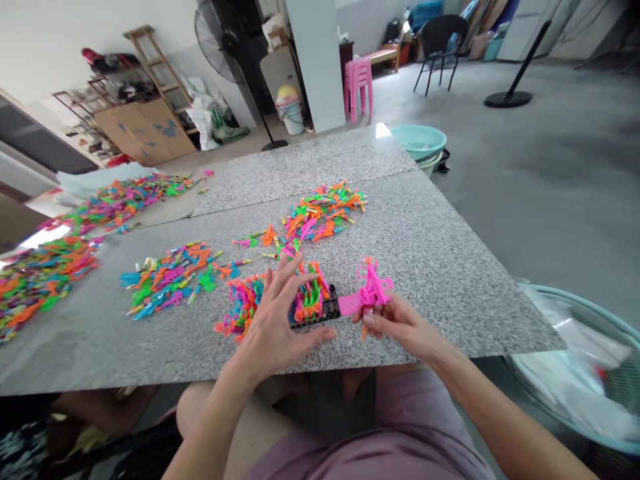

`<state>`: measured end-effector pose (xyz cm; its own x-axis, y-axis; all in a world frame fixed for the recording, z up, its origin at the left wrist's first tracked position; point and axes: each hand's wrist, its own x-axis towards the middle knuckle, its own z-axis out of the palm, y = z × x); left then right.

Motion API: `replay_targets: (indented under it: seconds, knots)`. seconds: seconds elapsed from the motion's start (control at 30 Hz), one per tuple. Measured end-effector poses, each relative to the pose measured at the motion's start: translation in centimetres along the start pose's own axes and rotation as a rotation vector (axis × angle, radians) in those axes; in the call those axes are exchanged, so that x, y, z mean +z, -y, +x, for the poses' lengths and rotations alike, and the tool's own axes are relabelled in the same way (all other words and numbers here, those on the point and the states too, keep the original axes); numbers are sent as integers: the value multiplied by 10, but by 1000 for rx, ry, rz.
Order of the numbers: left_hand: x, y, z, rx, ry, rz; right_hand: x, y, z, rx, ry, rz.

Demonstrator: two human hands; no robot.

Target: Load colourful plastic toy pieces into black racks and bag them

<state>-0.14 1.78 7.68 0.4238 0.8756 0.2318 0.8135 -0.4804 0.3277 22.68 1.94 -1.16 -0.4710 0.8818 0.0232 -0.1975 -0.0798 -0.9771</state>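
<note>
A black rack (331, 308) near the table's front edge holds a tight row of small plastic toy pieces (311, 300) in pink, orange, green and blue. My left hand (275, 317) lies over that row, fingers spread and thumb apart; whether its fingertips press on the pieces is hard to see. Just right of the rack, my right hand (395, 323) pinches a bright pink plastic toy piece (373, 290) with a flat tab pointing left. A bit of orange shows below those fingers. The row's middle is hidden behind my left hand.
Loose toy pieces form a pile (325, 213) behind the rack, another pile (175, 273) left of it, and larger heaps (45, 280) at the far left. Beyond the right edge of the speckled stone table (430, 260) stands a green basket (620, 327) with plastic bags.
</note>
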Motion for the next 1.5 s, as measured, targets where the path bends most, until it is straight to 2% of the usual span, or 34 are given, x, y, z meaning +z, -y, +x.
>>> replay_targets:
  seconds: [0.07, 0.13, 0.23, 0.33, 0.43, 0.5, 0.63, 0.8, 1.07, 1.23, 1.37, 1.43, 1.5]
  knots:
    - [2, -24, -9, 0, -75, -146, 5, 19, -23, 24, 70, 13]
    - [19, -48, -19, -28, -32, -313, 5, 31, -41, 49, 83, -35]
    - [60, -72, -32, -226, 39, -634, 1, 33, -57, 47, -76, -159]
    - [96, -79, -42, -349, 116, -838, 1, 15, -66, 35, -298, -303]
    - [118, -80, -52, -381, 120, -795, 8, -13, -75, 50, -462, -419]
    - [127, -82, -59, -413, 80, -747, 13, -30, -81, 86, -498, -433]
    - [135, -84, -68, -421, 87, -669, 14, -46, -86, 188, -442, -419]
    - [136, -82, -65, -394, 164, -570, 6, -43, -76, 208, -362, -371]
    - [142, -90, -50, -486, 117, -374, 3, -31, -60, 255, -404, -274]
    - [135, -95, -44, -452, 102, -493, 3, -11, -65, 296, -376, -165]
    - [137, -93, -43, -437, 35, -628, 2, -4, -69, 316, -387, 6]
    - [141, -91, -44, -426, 2, -708, 1, -4, -70, 300, -386, 4]
    - [147, -90, -46, -387, -13, -801, -1, -5, -71, 267, -401, -106]
